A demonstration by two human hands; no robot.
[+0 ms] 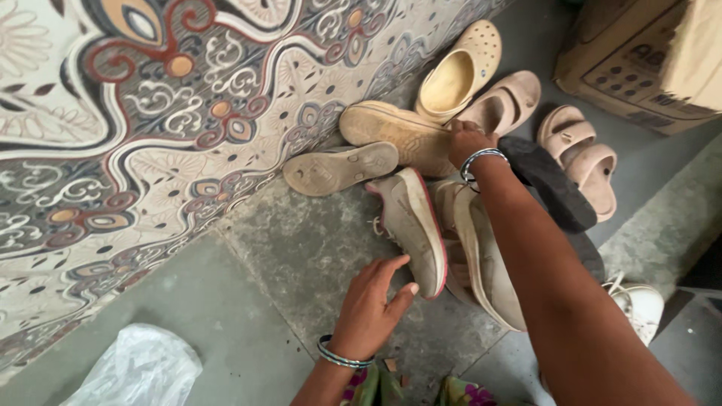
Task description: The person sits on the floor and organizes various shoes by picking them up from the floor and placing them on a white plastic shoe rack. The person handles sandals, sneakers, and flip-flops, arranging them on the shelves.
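Note:
My left hand (372, 304) hovers over the grey floor with fingers spread, its fingertips close to the heel of a dusty white sneaker with a red sole edge (412, 225). My right hand (468, 143) reaches far across the shoe pile and grips the edge of an overturned tan shoe (395, 134). A second worn sneaker (485, 256) lies under my right forearm. Both wrists wear bangles.
A flat tan sandal (338, 168), a yellow clog (459, 71), beige sandals (505, 105), pink slides (587, 154) and a black sole (549, 184) lie around. A patterned wall (150, 135) is on the left, a cardboard box (639, 64) top right, a white plastic bag (139, 368) bottom left, a white shoe (639, 304) at right.

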